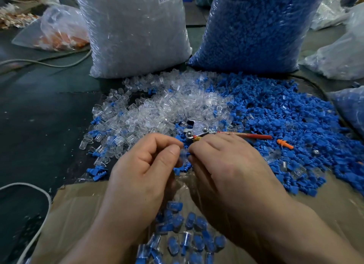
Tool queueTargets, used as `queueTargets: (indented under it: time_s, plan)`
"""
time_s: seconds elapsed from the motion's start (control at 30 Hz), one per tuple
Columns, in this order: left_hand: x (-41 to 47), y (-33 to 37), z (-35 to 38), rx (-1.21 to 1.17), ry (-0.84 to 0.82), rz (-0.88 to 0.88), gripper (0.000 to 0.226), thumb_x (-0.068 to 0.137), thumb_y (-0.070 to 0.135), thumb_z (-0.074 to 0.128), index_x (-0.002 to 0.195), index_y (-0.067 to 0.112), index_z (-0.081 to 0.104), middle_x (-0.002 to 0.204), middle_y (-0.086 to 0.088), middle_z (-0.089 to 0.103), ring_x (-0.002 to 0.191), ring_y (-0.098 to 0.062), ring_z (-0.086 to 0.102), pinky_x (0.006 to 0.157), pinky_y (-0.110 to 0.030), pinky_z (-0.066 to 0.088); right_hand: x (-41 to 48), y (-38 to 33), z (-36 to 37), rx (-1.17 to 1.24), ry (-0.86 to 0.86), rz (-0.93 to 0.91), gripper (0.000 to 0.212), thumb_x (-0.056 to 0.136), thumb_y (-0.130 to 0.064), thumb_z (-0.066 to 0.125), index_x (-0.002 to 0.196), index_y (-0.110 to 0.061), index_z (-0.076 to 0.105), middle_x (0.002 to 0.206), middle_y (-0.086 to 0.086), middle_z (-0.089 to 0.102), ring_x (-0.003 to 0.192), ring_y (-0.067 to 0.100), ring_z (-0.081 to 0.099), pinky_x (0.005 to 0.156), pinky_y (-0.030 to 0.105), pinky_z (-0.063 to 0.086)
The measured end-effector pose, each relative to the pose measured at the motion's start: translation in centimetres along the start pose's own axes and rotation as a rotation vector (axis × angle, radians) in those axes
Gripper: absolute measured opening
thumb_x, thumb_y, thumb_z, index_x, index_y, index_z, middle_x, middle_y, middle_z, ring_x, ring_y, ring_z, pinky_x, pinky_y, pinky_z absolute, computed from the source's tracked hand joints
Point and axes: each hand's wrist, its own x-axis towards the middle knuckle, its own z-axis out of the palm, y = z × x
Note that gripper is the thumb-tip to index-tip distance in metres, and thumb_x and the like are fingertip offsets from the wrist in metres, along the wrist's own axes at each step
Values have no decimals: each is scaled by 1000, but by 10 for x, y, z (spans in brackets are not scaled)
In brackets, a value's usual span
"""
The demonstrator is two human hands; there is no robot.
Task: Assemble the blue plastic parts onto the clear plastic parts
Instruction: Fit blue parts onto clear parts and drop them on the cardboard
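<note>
- While both hands meet low over the dark worktop (pixel 39 115), the left hand (pixel 145 171) has its fingers curled, with thumb and forefinger pinching a small clear-and-blue plastic piece (pixel 184 155).
- The right hand (pixel 226 165), at three o'clock of the left, closes its fingertips on the same piece from the other side. The fingers hide most of the piece.
- A loose heap of clear plastic parts (pixel 157 110) lies at eleven to twelve o'clock from the hands.
- A heap of blue plastic parts (pixel 285 121) lies at one to three o'clock. The two heaps touch and mingle at their border.
- At six o'clock, between the wrists, assembled clear shells with blue inserts (pixel 187 230) lie on a brown cardboard sheet (pixel 78 214).
- A metal tool with a red handle (pixel 199 130) lies at twelve o'clock, just beyond the right knuckles.
- An orange ribbed plug (pixel 284 143) rests on the blue heap at two o'clock.
- Farther off, a tall plastic bag of clear parts (pixel 134 31) stands at eleven o'clock, with a tall plastic bag of blue parts (pixel 256 27) at one o'clock beside it.
</note>
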Motion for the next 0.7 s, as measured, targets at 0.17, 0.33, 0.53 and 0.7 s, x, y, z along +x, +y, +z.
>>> queueTargets:
  time_s: [0.17,0.33,0.53,0.7]
  plan:
    - [4,5,-5,74,-105,-136,39,75,67,48,84,34,67,60,2,68,47,-10,62,42,-20,48,1,-4,-1,15,41,-64,22,96,-21,45,93,-14,66,84,0,62,77,22,55,71,40,48]
    - [3,6,-6,-70,-177,-125,44,75,71,56,79,28,67,50,5,55,43,-8,48,41,-19,40,1,-13,-6,173,45,49,29,91,-34,40,67,-20,48,62,-9,44,59,14,41,57,36,38]
    - [-1,6,-13,-47,-300,146,17,79,52,65,92,42,69,71,4,71,56,-9,66,48,-21,51,2,-13,-21,1224,-391,621,26,72,-30,50,49,-20,52,47,-3,43,43,12,36,41,24,27]
    - [8,-1,-41,351,-447,145,21,74,54,60,91,43,67,83,17,72,70,-5,68,63,-15,54,-4,-3,-18,296,-375,367,38,90,-46,43,64,-19,50,56,-9,53,51,4,47,51,31,37]
